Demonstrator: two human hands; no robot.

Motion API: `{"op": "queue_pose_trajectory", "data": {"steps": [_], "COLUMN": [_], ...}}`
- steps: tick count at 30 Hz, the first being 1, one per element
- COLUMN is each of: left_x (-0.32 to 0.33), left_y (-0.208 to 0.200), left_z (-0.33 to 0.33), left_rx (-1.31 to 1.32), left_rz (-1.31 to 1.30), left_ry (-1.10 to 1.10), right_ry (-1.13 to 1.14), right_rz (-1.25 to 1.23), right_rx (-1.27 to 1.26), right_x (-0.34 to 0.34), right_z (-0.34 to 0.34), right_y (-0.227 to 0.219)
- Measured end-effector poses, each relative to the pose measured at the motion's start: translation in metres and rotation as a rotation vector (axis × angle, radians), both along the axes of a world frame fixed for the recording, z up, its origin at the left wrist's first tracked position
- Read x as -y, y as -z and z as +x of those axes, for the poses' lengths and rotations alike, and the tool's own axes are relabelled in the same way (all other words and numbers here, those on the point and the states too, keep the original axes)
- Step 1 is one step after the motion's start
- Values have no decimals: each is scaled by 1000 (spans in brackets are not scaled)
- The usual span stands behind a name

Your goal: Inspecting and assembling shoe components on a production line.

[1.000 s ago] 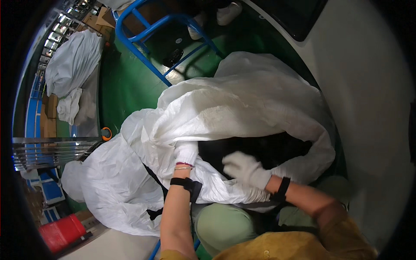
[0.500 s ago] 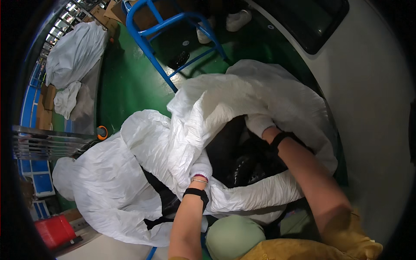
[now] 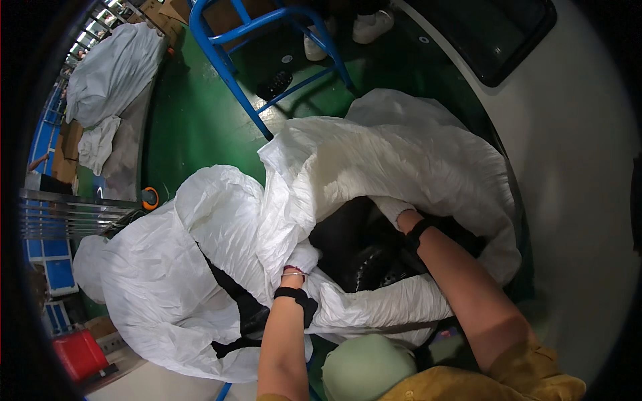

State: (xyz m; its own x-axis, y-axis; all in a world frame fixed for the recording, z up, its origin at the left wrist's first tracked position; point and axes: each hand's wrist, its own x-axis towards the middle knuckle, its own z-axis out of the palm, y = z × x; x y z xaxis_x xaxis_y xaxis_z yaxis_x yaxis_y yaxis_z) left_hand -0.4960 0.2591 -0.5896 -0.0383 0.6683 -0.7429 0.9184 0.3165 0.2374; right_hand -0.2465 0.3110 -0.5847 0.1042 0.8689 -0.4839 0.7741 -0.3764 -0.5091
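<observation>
Bars of silvery metal cross the left edge of the frame, above a red, box-shaped container in the lower left. Next comes a crumpled white sack of thin sheeting, a long gap in it baring something black. A blue tubular metal frame stands on the green floor at upper centre. Just below centre, the left hand, in a white knitted glove, rests at the near-left rim of a second, wide-mouthed white sack; its fingers are lost among the folds, so I cannot tell whether they are clamped on the cloth. Glossy black contents lie inside that mouth, right of centre. The right hand, gloved alike, reaches in beneath the far rim, its fingertips hidden, so its grip cannot be told either. Working well here probably means steadying the rim with the left hand, lifting the drooping far edge clear of the right wrist, and feeling for a firm hold without snagging the thin sheeting. A pale smooth panel fills the right side.
</observation>
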Motion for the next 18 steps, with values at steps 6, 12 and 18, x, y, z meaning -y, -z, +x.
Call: {"op": "queue_pose_trajectory", "data": {"steps": [6, 12, 18], "left_x": [11, 27, 24], "left_y": [-8, -12, 29], "left_z": [2, 11, 4], "left_rx": [60, 339, 525], "left_rz": [102, 429, 380], "left_ry": [-127, -300, -418], "right_ry": [-16, -25, -42], "right_rz": [-9, -22, -17], "right_rx": [-10, 2, 11], "right_x": [5, 8, 6], "right_z": [0, 5, 1], "right_y": [13, 28, 29]}}
